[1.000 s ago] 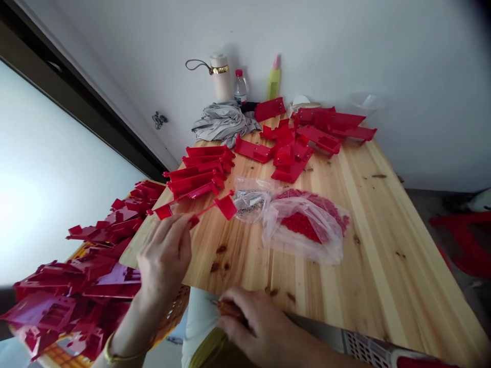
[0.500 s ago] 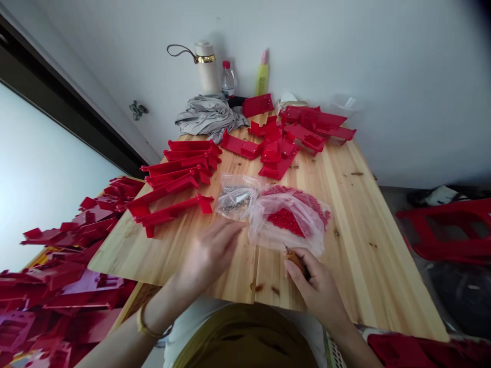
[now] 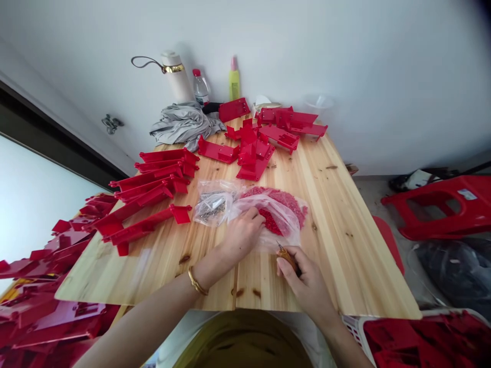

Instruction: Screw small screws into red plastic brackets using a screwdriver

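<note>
My left hand reaches to the mouth of a clear plastic bag of small red pieces. Its fingers are bent together at the edge of the pieces, and what they pinch, if anything, is hidden. In my right hand is a small hand tool with an amber handle and a thin metal tip pointing up and away; I cannot tell if it is a screwdriver or an awl. Beside the red pieces lies another clear bag of small metal parts, probably screws.
Red plastic brackets lie in a row at left and a heap at the back of the wooden table. A grey cloth, flask and bottles stand behind. More red parts are piled left; a basket is lower right.
My left hand has moved right, from the bare wood to the bag of red pieces. My right hand still grips the tool. The whole view has shifted a little.
</note>
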`<action>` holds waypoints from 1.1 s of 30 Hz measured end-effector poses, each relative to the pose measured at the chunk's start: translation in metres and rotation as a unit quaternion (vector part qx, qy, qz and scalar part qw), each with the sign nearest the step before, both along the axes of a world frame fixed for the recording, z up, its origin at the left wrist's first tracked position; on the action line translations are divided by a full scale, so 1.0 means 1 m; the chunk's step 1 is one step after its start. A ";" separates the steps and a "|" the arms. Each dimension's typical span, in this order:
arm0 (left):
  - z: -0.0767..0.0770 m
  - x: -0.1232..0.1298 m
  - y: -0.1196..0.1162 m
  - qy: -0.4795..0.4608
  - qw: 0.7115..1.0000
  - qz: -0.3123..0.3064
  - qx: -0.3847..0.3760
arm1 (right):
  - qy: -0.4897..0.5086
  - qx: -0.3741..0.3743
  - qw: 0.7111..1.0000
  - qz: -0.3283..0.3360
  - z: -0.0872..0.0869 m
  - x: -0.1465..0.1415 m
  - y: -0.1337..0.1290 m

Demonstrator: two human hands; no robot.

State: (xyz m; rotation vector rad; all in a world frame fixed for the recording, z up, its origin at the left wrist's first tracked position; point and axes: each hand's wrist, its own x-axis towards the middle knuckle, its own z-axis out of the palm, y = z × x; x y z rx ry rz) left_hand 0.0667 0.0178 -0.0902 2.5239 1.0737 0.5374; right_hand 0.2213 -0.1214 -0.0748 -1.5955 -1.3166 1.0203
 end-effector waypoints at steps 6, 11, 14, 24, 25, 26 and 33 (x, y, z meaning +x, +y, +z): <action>0.016 -0.007 -0.020 -0.258 0.963 0.028 -0.073 | -0.030 0.024 0.999 0.006 0.005 0.000 0.007; 0.025 -0.017 -0.036 -0.365 0.903 0.058 -0.217 | -0.093 0.074 0.992 0.035 0.008 -0.002 0.015; 0.025 -0.022 -0.038 -0.379 0.886 0.055 -0.261 | -0.115 0.088 0.988 0.054 0.009 -0.002 0.018; 0.027 -0.031 -0.042 -0.367 0.886 0.020 -0.281 | -0.155 0.113 0.978 0.086 0.011 -0.001 0.014; 0.027 -0.031 -0.043 -0.365 0.885 0.015 -0.290 | -0.158 0.117 0.976 0.091 0.011 -0.001 0.014; 0.028 -0.032 -0.043 -0.366 0.879 0.010 -0.305 | -0.160 0.119 0.975 0.096 0.012 -0.001 0.013; 0.030 -0.031 -0.053 -0.439 0.709 0.075 -0.547 | -0.126 0.063 0.987 0.078 0.028 -0.010 0.015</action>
